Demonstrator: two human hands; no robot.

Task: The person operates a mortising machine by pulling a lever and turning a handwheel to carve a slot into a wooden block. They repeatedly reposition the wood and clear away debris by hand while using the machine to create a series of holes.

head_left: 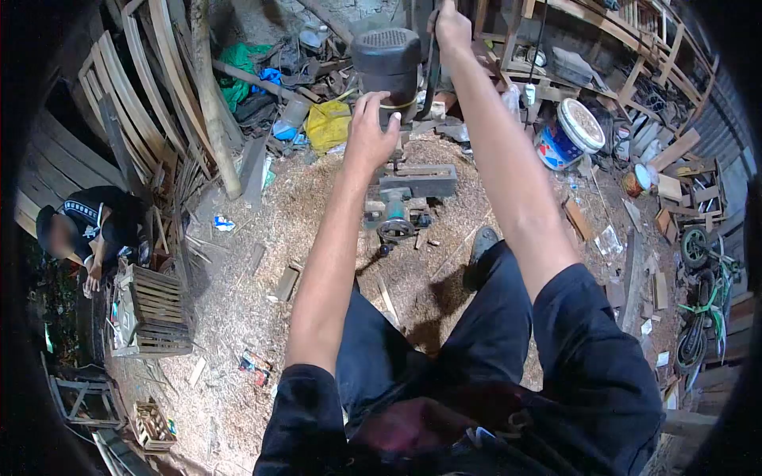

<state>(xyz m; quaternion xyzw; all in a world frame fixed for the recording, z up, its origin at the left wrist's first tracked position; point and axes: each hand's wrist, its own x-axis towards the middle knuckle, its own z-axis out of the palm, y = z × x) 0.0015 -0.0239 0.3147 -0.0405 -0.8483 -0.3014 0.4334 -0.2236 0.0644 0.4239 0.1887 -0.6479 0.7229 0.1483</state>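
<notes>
A dark machine with a ribbed motor cap point(386, 40) stands ahead of me, like a drill press or mortiser. My right hand point(454, 30) is raised to the upper right of it, closed around a dark lever point(432, 75). In front of the motor housing is my left hand point(373, 131), its thumb apart from its curved fingers; whether it touches the housing cannot be made out. Below the hands sits a metal vise point(418, 182) with a handwheel point(396, 230) on its front. No workpiece is distinguishable in it.
Wood shavings point(238, 317) cover the floor. A paint bucket point(582, 127) stands right, a small green motorbike point(706, 301) beyond it. Curved wooden pieces point(131, 103) lean by a post point(210, 103) at left. Another person point(95, 222) sits beside a slatted crate point(155, 309).
</notes>
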